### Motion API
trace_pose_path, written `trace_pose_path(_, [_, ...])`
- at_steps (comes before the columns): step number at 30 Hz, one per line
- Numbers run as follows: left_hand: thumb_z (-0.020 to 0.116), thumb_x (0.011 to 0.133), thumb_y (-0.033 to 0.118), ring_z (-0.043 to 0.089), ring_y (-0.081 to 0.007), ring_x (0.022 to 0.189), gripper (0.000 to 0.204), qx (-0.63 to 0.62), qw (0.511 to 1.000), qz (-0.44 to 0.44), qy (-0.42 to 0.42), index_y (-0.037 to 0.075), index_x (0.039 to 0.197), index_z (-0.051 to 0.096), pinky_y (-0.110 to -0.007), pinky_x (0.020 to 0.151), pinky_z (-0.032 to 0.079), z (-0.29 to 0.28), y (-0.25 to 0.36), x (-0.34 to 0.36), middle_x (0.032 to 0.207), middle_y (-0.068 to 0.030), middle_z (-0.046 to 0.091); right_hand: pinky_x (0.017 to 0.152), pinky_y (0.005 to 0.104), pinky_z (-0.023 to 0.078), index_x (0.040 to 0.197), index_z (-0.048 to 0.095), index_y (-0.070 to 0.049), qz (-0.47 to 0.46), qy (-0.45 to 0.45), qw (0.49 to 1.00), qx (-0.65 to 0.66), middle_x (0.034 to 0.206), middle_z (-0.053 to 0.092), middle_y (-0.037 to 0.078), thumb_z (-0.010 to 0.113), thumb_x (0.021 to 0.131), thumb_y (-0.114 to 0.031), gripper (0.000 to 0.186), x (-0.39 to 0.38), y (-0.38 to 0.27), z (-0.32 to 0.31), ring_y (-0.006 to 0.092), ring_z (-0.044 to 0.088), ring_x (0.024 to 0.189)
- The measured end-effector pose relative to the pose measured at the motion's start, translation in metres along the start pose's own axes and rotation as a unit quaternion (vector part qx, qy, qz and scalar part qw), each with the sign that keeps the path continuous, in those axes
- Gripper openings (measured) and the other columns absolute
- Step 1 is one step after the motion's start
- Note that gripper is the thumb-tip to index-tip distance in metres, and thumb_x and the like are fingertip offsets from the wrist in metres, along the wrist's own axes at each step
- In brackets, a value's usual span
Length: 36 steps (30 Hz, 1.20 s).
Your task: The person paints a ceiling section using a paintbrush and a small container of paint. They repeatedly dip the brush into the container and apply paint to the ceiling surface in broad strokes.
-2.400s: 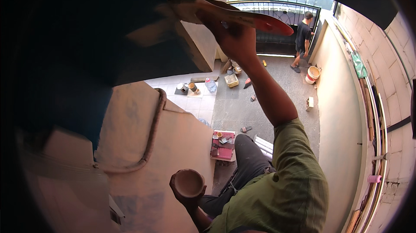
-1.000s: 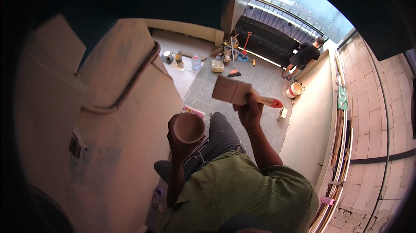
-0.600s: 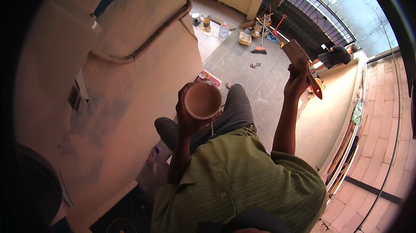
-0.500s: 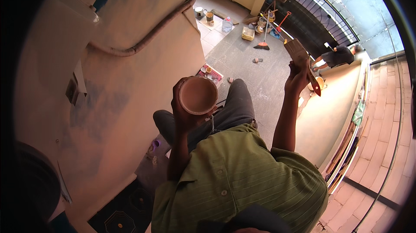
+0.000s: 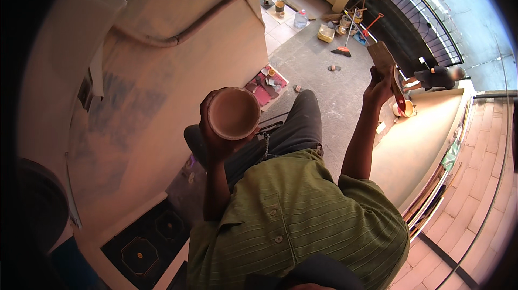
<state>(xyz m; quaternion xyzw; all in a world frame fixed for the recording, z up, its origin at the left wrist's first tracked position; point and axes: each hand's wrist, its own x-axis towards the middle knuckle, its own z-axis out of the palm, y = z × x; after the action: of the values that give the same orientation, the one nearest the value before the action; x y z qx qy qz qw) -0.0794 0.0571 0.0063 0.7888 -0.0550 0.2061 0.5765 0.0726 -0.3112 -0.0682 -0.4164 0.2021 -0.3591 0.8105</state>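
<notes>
My left hand point(image 5: 216, 147) is wrapped round a round, pinkish-brown tub point(image 5: 234, 113) with a wide open top. I look down into it; its inside is the same colour, and how full it is I cannot tell. Out to the right, my right hand point(image 5: 381, 87) is closed on a wide flat paintbrush point(image 5: 382, 56). The brush's broad brown end points up and away, and its handle, red near the end, comes out below the hand. Tub and brush are well apart. At the left stands a pinkish wall point(image 5: 178, 85) with grey-blue smudges.
A thick pipe point(image 5: 178, 41) runs along the left wall. Beyond my knees are a pink-red tray point(image 5: 264, 91) with small items, sandals point(image 5: 334, 67), a broom point(image 5: 341, 51) and a water bottle point(image 5: 300, 18). Another person point(image 5: 434, 77) stands at the far right beyond a low wall point(image 5: 431, 128).
The view has shifted, so the floor things now sit further right and the tray shows more fully. The tub has moved a little left. Both hands keep their hold.
</notes>
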Motion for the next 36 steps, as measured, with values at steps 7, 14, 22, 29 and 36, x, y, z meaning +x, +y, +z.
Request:
trace_pose_path(7, [0.093,0.054,0.022,0.056,-0.0274,0.113,0.099,-0.016,0.999,-0.048,-0.001,0.002,0.132,0.037,-0.041,0.094,0.048,-0.001,0.005,-0.004,0.124,-0.0161,0.053,0.069,0.0298,0.057,0.119,0.051,0.006,0.029,-0.007,1.000,0.010,0.106,0.059,0.015,0.064,0.091,-0.018,0.039,-0.002,0.010,0.010,0.0219,0.064,0.080])
trace_pose_path(14, [0.094,0.054,0.022,0.057,-0.0275,0.113,0.099,0.056,0.997,0.032,-0.032,0.001,0.132,0.037,-0.041,0.095,0.048,0.000,0.020,0.007,0.124,-0.0161,0.053,0.072,0.0307,0.059,0.121,0.046,0.007,0.026,-0.019,0.999,0.009,0.107,0.057,0.017,0.064,0.090,-0.016,0.043,0.005,0.005,-0.003,0.0241,0.064,0.085])
trace_pose_path(22, [0.094,0.053,0.024,0.057,-0.0265,0.113,0.098,0.030,0.997,0.049,-0.044,0.001,0.131,0.038,-0.041,0.095,0.048,0.012,0.022,0.020,0.123,-0.0151,0.055,0.069,0.0310,0.056,0.120,0.049,0.007,0.000,0.010,1.000,-0.022,0.104,0.060,0.018,0.064,0.091,-0.018,0.041,-0.004,-0.005,-0.025,0.0227,0.064,0.079])
trace_pose_path(29, [0.094,0.052,0.026,0.057,-0.0265,0.112,0.100,0.032,0.996,0.078,-0.029,0.001,0.131,0.038,-0.040,0.095,0.048,0.014,0.027,0.018,0.123,-0.0157,0.055,0.071,0.0315,0.056,0.117,0.052,0.009,0.014,-0.027,0.999,-0.035,0.100,0.061,0.017,0.062,0.092,-0.018,0.039,-0.026,0.018,-0.039,0.0214,0.065,0.077])
trace_pose_path(36, [0.095,0.050,0.027,0.057,-0.0264,0.111,0.101,0.062,0.995,0.066,-0.031,0.001,0.131,0.039,-0.040,0.095,0.048,0.008,0.028,0.013,0.123,-0.0155,0.054,0.067,0.0314,0.057,0.112,0.054,0.009,0.145,-0.142,0.979,-0.035,0.089,0.065,0.017,0.064,0.091,-0.020,0.037,-0.080,0.051,-0.032,0.0223,0.067,0.073])
